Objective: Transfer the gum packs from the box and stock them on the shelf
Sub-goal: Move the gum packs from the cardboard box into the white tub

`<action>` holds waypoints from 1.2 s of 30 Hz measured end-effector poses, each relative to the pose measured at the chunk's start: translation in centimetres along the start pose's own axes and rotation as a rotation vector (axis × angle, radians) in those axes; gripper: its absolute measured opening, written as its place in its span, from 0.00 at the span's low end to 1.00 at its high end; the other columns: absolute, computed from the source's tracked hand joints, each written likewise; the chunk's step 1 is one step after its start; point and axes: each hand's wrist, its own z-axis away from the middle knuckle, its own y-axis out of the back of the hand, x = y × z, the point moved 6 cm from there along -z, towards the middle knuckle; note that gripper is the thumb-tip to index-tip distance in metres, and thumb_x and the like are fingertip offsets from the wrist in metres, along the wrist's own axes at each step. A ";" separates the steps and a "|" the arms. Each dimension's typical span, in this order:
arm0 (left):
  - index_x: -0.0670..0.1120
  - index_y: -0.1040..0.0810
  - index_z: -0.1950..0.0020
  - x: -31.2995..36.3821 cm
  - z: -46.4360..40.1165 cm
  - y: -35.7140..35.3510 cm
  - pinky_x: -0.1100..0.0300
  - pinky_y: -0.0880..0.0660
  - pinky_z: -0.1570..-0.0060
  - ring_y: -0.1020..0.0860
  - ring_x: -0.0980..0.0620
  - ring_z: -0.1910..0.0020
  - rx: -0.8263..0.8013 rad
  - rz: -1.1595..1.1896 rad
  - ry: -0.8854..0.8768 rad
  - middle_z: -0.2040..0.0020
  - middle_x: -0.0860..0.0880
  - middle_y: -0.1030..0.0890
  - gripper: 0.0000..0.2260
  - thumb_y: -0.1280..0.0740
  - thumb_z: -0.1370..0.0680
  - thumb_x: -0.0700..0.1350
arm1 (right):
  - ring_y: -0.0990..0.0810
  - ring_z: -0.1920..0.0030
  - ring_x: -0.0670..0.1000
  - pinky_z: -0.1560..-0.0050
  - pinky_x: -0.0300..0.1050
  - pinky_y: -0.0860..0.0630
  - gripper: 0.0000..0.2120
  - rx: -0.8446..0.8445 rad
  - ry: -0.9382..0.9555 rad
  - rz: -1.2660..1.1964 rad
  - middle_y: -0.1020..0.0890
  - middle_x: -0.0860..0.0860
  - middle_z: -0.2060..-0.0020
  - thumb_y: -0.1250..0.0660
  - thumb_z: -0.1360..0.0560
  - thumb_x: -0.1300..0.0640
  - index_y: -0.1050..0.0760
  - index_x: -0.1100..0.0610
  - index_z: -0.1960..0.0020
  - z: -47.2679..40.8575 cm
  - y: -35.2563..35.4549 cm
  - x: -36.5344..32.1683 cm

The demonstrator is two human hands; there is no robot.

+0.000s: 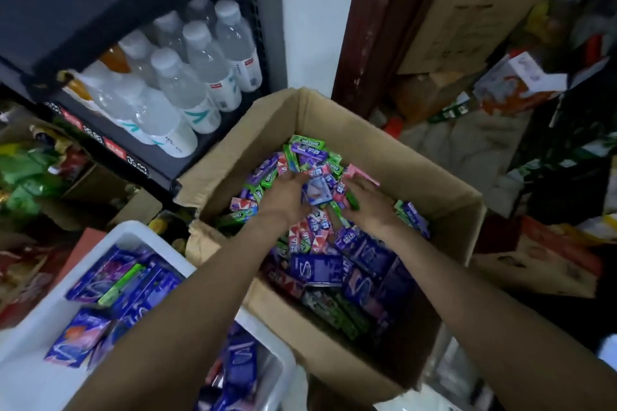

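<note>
head view: i have both hands down in the cardboard box, which sits open in the middle of the scene, flaps spread so i can reach straight in. the gum packs lie loose in it, a jumble of purple, green and pink, heaped higher toward the far side. my left hand has its fingers curled down into the heap and looks to be gathering a clutch of small packs against a pale blue pack that sits between my hands; how firmly it holds them i cannot tell. my right hand curls over a pink pack and the green ones beside it, fingers bent round them, seemingly scooping toward the left hand. working two-handed makes sense to me: the packs are small and slippery, and a cupped handful moves more per trip.

near left, a white bin already carries some purple packs and one green pack, just beside the box, so the carry is short. far left stands a dark shelf with clear water bottles and price tags along its edge. snack bags fill the left edge. right of the box, the floor is crowded with cartons and loose goods by a dark red door frame. the light is dim and bluish.
</note>
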 end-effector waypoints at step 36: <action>0.46 0.24 0.41 1.4 11.3 1.0 0.56 0.19 0.56 0.17 0.50 0.55 -0.089 1.453 0.125 0.51 0.47 0.17 0.10 0.39 0.20 0.40 | 0.22 0.52 0.55 0.52 0.47 0.28 0.11 0.178 0.008 -0.440 0.21 0.57 0.54 0.28 0.29 0.58 0.27 0.61 0.52 6.6 1.4 -0.7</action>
